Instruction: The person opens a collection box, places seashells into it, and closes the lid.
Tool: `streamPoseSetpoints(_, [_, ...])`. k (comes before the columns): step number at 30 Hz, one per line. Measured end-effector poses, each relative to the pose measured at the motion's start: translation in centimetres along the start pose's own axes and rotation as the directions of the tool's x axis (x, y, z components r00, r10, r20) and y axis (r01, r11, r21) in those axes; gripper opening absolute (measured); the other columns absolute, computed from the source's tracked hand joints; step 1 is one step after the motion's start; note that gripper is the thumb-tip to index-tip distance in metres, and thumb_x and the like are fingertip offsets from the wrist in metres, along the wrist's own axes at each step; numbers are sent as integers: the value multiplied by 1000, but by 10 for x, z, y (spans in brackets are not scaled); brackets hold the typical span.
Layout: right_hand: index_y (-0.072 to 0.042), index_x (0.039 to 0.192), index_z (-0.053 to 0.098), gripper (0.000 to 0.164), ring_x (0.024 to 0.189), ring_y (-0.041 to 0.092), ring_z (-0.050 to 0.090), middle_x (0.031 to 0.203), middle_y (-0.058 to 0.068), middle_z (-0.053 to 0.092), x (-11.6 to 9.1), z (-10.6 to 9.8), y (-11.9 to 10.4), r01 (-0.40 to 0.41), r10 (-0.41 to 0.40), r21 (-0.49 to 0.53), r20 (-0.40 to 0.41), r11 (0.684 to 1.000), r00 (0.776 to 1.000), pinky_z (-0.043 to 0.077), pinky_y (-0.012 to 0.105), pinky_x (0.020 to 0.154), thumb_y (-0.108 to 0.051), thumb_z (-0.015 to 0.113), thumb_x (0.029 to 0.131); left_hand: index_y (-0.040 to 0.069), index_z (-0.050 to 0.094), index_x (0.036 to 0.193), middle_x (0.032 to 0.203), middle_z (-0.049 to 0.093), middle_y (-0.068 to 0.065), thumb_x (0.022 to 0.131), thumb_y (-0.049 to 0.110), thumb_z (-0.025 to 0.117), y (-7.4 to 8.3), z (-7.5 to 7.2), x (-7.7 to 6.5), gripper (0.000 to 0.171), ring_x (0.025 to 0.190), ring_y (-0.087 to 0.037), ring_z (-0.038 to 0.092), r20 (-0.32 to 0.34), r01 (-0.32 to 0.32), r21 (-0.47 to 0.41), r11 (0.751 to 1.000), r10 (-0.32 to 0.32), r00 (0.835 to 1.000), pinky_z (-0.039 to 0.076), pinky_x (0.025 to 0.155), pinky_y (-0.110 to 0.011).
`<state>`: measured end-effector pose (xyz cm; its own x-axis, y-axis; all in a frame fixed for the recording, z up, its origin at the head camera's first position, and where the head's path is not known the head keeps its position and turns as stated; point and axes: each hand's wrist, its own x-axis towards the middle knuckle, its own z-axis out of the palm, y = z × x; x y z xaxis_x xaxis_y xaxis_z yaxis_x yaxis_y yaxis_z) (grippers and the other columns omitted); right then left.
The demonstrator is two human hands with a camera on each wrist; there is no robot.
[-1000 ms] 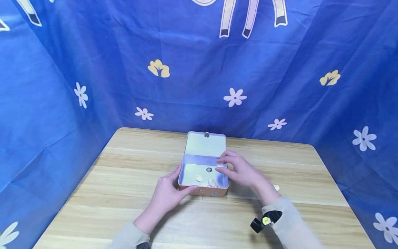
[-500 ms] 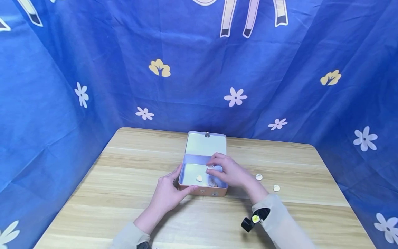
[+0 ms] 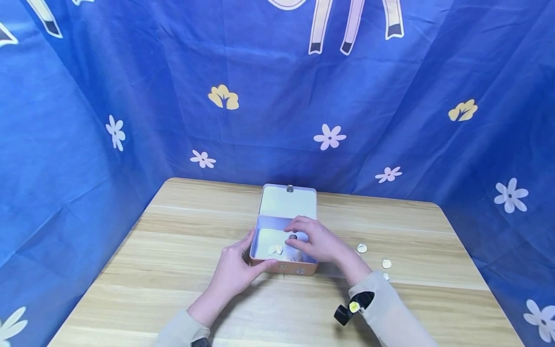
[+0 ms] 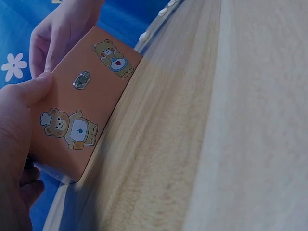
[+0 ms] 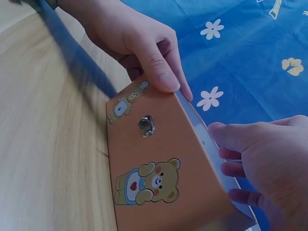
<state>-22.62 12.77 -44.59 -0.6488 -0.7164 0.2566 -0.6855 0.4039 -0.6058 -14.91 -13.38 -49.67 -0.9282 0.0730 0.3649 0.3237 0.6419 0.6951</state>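
An orange tin box [image 3: 270, 267] with printed bears stands at mid-table, its lid [image 3: 288, 202] raised at the back. My left hand [image 3: 234, 265] grips the box's left front corner, thumb along the front rim and fingers down the side. Over the box's right half hovers my right hand [image 3: 318, 241], fingers parted and nothing seen between them; in the right wrist view, the right hand [image 5: 274, 159] is at the rim. Inside lie two small white shells [image 3: 279, 249], a dark round piece [image 3: 293, 236] and a larger ridged shell [image 3: 297, 255], partly covered by the right hand.
Right of the box, several small whitish pieces [image 3: 387, 263] lie on the wooden table [image 3: 425, 255]. A blue patterned cloth [image 3: 269, 135] hangs close behind the table and at both sides. The box's metal clasp [image 4: 82, 80] faces the front.
My right hand has moved left from the box's right side with a white shell and let it go beside the other small one. The left hand keeps its hold.
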Motion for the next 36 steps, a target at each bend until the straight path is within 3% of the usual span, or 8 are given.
streamPoseSetpoints(6, [-7, 126, 74, 28, 111, 27, 68, 119, -1, 71, -11, -8, 0, 10, -10, -2, -57, 1000, 998, 56, 41, 101, -19, 76, 101, -2, 56, 150, 143, 60, -18, 74, 70, 87, -1, 1, 0, 109, 130, -27, 61, -3, 7, 4, 1000, -7, 1000, 53, 106, -45])
streamPoseSetpoints(12, [-10, 129, 73, 30, 113, 16, 67, 124, 1, 72, -29, -20, 0, -13, 13, -2, -102, 1000, 995, 56, 43, 102, -19, 76, 100, -3, 55, 150, 143, 60, -18, 74, 70, 87, 0, 2, 0, 110, 133, -30, 58, -2, 8, 3, 1000, -8, 1000, 51, 108, -45])
streamPoseSetpoints(21, [-12, 131, 73, 34, 114, 27, 69, 128, -3, 72, -61, -36, 11, -65, 62, -13, -168, 998, 984, 56, 50, 101, -16, 79, 98, -4, 55, 150, 143, 60, -20, 73, 73, 85, -1, 3, 0, 113, 133, -32, 58, -7, 6, -5, 1000, -6, 1000, 50, 110, -46])
streamPoseSetpoints(28, [-13, 137, 71, 41, 118, 25, 69, 133, 1, 72, -84, -45, 22, -141, 124, -79, -187, 987, 974, 55, 51, 103, -21, 80, 97, -5, 55, 149, 143, 60, -20, 74, 72, 86, -2, 3, -1, 112, 133, -31, 57, -16, -3, -8, 1000, 2, 1000, 51, 109, -46])
streamPoseSetpoints(36, [-12, 136, 72, 42, 126, 28, 65, 136, 3, 70, -105, -54, 31, -215, 195, -85, -195, 973, 961, 52, 52, 108, -21, 82, 96, -5, 55, 149, 142, 60, -19, 74, 71, 86, -1, 4, -1, 111, 132, -29, 58, -18, -3, -13, 1000, 3, 1000, 52, 108, -45])
